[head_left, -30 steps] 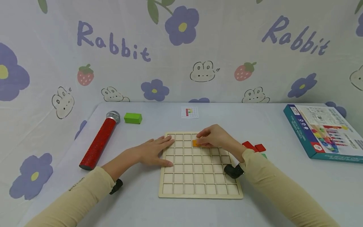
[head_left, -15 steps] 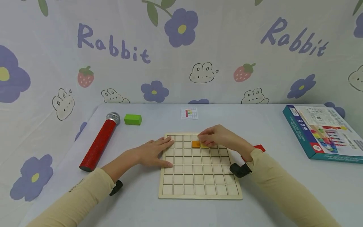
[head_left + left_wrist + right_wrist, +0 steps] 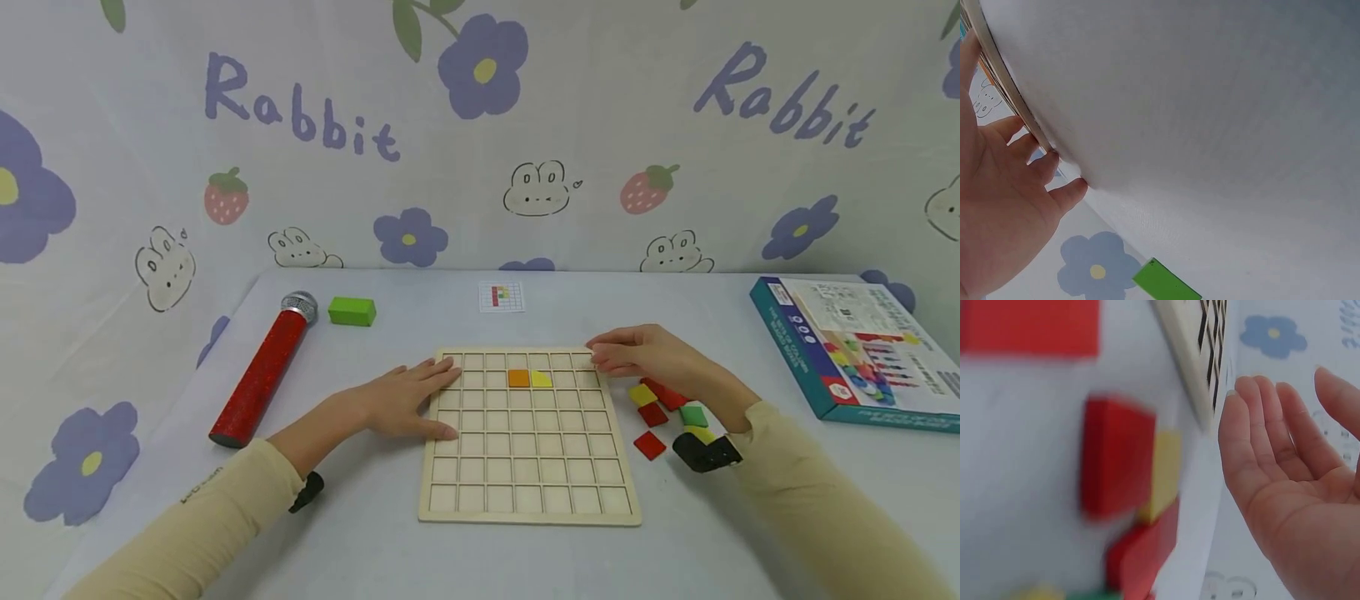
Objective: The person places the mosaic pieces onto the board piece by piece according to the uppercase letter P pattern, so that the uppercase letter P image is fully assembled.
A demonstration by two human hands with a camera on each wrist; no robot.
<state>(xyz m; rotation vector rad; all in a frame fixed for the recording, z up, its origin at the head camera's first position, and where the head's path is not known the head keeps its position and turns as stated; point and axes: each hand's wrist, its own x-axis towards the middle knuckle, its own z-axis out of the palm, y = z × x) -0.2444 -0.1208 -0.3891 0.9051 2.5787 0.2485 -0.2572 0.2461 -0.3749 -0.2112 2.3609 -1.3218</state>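
A square wooden grid board [image 3: 525, 471] lies on the table, with an orange square tile [image 3: 518, 378] and a yellow tile with one curved corner [image 3: 541, 379] side by side in its second row. My left hand [image 3: 408, 402] rests spread on the board's left edge; its fingers line that edge in the left wrist view. Over the board's upper right corner hovers my right hand [image 3: 648, 354], holding nothing; the right wrist view shows its palm bare and fingers loosely extended. Beside the board's right edge lie a red tile [image 3: 649, 445], a yellow tile [image 3: 642, 395] and a green tile [image 3: 693, 416].
Behind the board lies a small printed pattern card [image 3: 501, 297]. A red microphone [image 3: 264, 371] and a green block [image 3: 352, 312] are at the left. At the far right sits a flat teal-edged game box [image 3: 862, 350]. A patterned cloth [image 3: 457, 167] hangs behind the table.
My right hand let go of the yellow tile in the cell right of the orange one, then moved right toward the board's corner, uncovering the loose tiles. My left hand stayed put.
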